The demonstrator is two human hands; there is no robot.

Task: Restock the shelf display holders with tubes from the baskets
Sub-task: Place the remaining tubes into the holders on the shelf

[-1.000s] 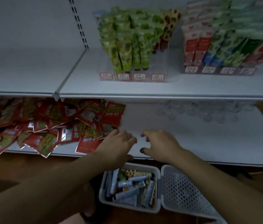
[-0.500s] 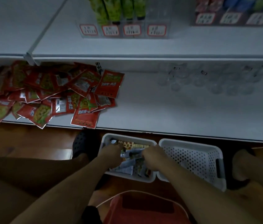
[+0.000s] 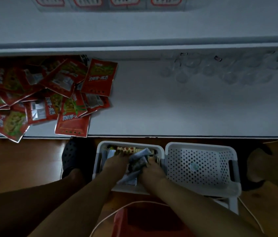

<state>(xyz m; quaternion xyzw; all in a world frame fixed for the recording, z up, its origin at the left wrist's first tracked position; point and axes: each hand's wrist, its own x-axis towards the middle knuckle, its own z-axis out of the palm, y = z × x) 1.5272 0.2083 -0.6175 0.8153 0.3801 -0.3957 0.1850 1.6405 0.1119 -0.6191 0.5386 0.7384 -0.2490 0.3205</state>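
Now your left hand [image 3: 116, 164] and right hand [image 3: 152, 169] have dropped from the shelf edge [image 3: 177, 133] into the basket [image 3: 131, 144]. The tubes [image 3: 139, 159] lie between and under your fingers, grasp not discernible. Pickup is starting, judging by this; the display holders [image 3: 126, 2] sit well beyond your fingertips.

we get a dim, bluish view: the white shelf [image 3: 169, 108] catches most light, the wooden floor [image 3: 24, 159] and forearms [image 3: 87, 202] sink into shadow, and price labels [image 3: 124, 0] at the top edge smear and stretch.
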